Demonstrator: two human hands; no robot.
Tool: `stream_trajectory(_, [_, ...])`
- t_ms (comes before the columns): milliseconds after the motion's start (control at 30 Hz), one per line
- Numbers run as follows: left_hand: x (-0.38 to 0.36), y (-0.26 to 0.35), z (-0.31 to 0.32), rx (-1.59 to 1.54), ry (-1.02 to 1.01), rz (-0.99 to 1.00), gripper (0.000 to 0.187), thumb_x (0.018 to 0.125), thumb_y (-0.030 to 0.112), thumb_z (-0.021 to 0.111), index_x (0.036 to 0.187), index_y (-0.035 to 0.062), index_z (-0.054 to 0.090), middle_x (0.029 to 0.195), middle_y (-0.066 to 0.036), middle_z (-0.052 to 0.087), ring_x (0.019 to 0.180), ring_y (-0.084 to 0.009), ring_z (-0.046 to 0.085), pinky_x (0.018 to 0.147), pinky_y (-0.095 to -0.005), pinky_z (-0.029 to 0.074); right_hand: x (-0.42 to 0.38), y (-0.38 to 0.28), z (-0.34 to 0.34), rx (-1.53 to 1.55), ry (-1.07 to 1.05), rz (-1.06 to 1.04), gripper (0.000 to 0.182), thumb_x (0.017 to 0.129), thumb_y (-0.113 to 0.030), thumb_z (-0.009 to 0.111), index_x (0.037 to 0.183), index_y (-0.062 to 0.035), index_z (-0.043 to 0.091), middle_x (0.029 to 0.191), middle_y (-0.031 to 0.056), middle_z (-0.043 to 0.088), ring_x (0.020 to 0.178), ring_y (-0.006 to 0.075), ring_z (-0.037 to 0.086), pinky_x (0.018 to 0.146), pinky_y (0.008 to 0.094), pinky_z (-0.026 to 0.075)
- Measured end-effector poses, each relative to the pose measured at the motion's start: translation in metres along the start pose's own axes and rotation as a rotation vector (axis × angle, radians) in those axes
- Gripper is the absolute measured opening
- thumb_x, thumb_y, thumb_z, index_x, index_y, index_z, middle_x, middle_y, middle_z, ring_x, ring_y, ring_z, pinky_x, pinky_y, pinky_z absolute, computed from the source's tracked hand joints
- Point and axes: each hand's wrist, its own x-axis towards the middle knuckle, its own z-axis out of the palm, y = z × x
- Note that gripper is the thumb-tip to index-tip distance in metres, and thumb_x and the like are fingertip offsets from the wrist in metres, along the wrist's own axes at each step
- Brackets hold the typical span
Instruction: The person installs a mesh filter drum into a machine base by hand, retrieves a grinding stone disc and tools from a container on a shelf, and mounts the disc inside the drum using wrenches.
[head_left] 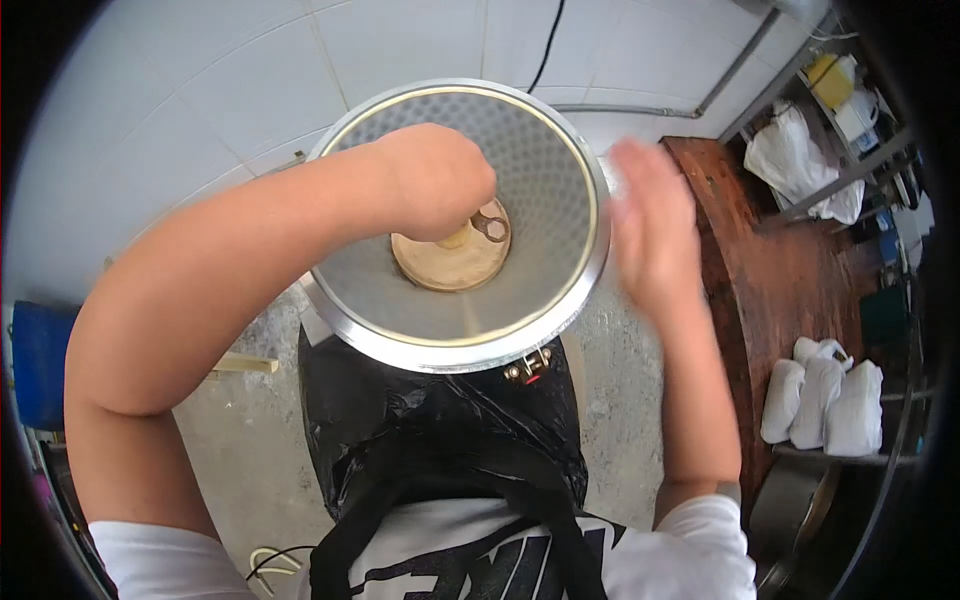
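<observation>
My left hand [435, 180] is closed in a fist inside a round metal drum [420, 345] with a dimpled inner wall. From under it shows the ring end of a wrench [492, 228]; the rest of the tool is hidden by the fingers. Below the fist lies a tan round disc [450, 270] at the bottom of the drum, with a pale raised hub in its middle. Blurred by motion, my right hand [645, 220] is raised just outside the drum's right rim, fingers stretched and holding nothing.
A brass-coloured latch [528, 367] sticks out at the drum's front edge. Black plastic [440, 420] covers the space before me. To the right stand a reddish-brown wooden surface [770, 270] and shelves with white bags [825, 400]. A tiled wall [230, 90] rises behind.
</observation>
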Motion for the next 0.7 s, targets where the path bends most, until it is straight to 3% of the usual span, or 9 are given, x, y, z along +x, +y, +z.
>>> stream_trajectory(67, [-0.001,0.007,0.008,-0.016,-0.033,0.039,0.021,0.083,0.007,0.071,0.101,0.0039,0.079,0.092,-0.02,0.076,0.092,-0.0402,0.073,0.083,-0.0498,0.057,-0.021,-0.1,-0.035,0.096,-0.368,-0.172,0.048,0.096,-0.034,0.07,0.137,-0.0096,0.068,0.142,0.0167,0.065,0.144,0.0424,0.052,0.124,0.0661,0.026])
stream_trajectory(200, [-0.002,0.007,0.0,-0.033,-0.045,0.024,0.023,0.083,0.009,0.072,0.104,0.0043,0.079,0.091,-0.02,0.075,0.092,-0.0402,0.073,0.083,-0.0499,0.057,-0.022,-0.051,-0.016,0.031,-0.345,-0.268,0.049,0.092,-0.03,0.072,0.135,-0.0078,0.068,0.143,0.0147,0.063,0.146,0.0415,0.047,0.123,0.0663,0.027])
stream_trajectory(233, [-0.003,0.008,-0.001,-0.033,-0.033,0.025,0.023,0.083,0.009,0.072,0.104,0.0044,0.079,0.091,-0.02,0.075,0.092,-0.0401,0.073,0.083,-0.0499,0.057,-0.02,-0.019,-0.007,0.093,-0.206,-0.068,0.049,0.092,-0.03,0.071,0.135,-0.0065,0.067,0.143,0.0142,0.064,0.145,0.042,0.049,0.123,0.0631,0.03])
stream_trajectory(300, [-0.003,0.012,0.0,-0.03,-0.035,0.039,0.024,0.083,0.009,0.072,0.105,0.0045,0.079,0.091,-0.02,0.075,0.092,-0.04,0.073,0.083,-0.0498,0.057,-0.028,-0.026,-0.011,0.077,-0.069,-0.145,0.045,0.093,-0.029,0.07,0.131,-0.0058,0.068,0.139,0.0139,0.065,0.141,0.0423,0.051,0.119,0.0668,0.031])
stream_trajectory(467, [0.002,0.007,-0.001,0.001,-0.056,0.022,0.024,0.082,0.007,0.07,0.105,0.0046,0.079,0.091,-0.02,0.075,0.092,-0.0396,0.073,0.084,-0.0498,0.057,-0.037,-0.092,-0.029,0.165,-0.525,-0.214,0.048,0.087,-0.032,0.077,0.126,-0.0055,0.069,0.128,0.0123,0.07,0.13,0.0379,0.061,0.118,0.0697,0.031])
stream_trajectory(500, [0.001,0.007,0.001,-0.013,-0.037,0.034,0.025,0.082,0.008,0.071,0.105,0.0052,0.079,0.091,-0.02,0.075,0.091,-0.0395,0.073,0.084,-0.0499,0.058,-0.033,-0.062,-0.023,0.167,-0.521,-0.209,0.048,0.087,-0.032,0.077,0.126,-0.0055,0.069,0.128,0.0123,0.07,0.13,0.0379,0.061,0.118,0.0697,0.031])
stream_trajectory(567, [-0.001,0.009,0.002,-0.027,-0.019,0.032,0.025,0.082,0.008,0.071,0.105,0.0057,0.079,0.091,-0.019,0.076,0.091,-0.0393,0.073,0.084,-0.05,0.058,-0.025,0.004,-0.015,-0.07,-0.11,-0.131,0.047,0.088,-0.027,0.077,0.128,-0.0057,0.069,0.132,0.0131,0.069,0.134,0.0391,0.058,0.119,0.0678,0.031])
stream_trajectory(633, [0.0,0.012,-0.001,-0.02,-0.032,0.004,0.025,0.082,0.01,0.072,0.106,0.0072,0.079,0.091,-0.018,0.076,0.092,-0.0386,0.073,0.084,-0.0496,0.058,-0.021,-0.024,-0.031,-0.02,-0.116,-0.043,0.048,0.087,-0.025,0.077,0.13,-0.0062,0.069,0.134,0.0135,0.069,0.136,0.0389,0.057,0.119,0.0669,0.031])
stream_trajectory(700, [0.001,0.008,0.002,-0.001,-0.021,0.005,0.024,0.083,0.01,0.072,0.106,0.0077,0.079,0.091,-0.018,0.076,0.092,-0.0382,0.074,0.084,-0.0491,0.058,-0.038,-0.072,-0.032,0.016,-0.121,-0.18,0.046,0.091,-0.024,0.075,0.133,-0.0083,0.067,0.136,0.0176,0.067,0.132,0.0412,0.059,0.12,0.0615,0.035])
